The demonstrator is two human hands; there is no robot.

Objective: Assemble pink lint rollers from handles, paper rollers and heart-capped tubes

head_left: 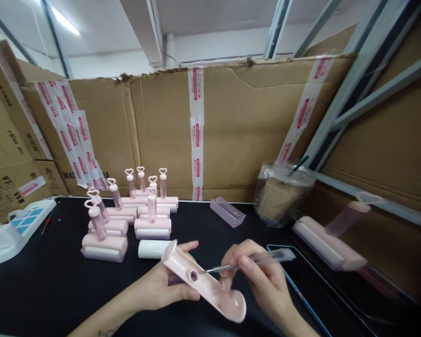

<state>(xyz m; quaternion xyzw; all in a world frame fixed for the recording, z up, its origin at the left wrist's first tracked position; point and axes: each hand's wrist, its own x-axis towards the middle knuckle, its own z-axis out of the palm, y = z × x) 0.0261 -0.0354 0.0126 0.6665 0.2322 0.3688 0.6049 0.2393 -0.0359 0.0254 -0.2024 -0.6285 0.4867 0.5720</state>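
My left hand [161, 286] grips a pink lint roller housing [214, 291], its hollow side turned towards me and slanting down to the right. A round hole sits in the housing's wall. In my right hand [263, 278] is a screwdriver [275, 255] with a clear handle; its metal tip points left, close to that hole. Whether the tip touches the housing I cannot tell. Behind my left hand lies a white paper roll [152, 249], partly covered by the housing.
Several pink lint rollers [105, 245] with heart-topped handles stand at the left. A translucent cover [228, 212] lies at the back, beside a bagged cup [280, 199]. To the right are a blue-edged object [303, 295] and a blurred lint roller [328, 243]. A power strip [26, 229] lies far left.
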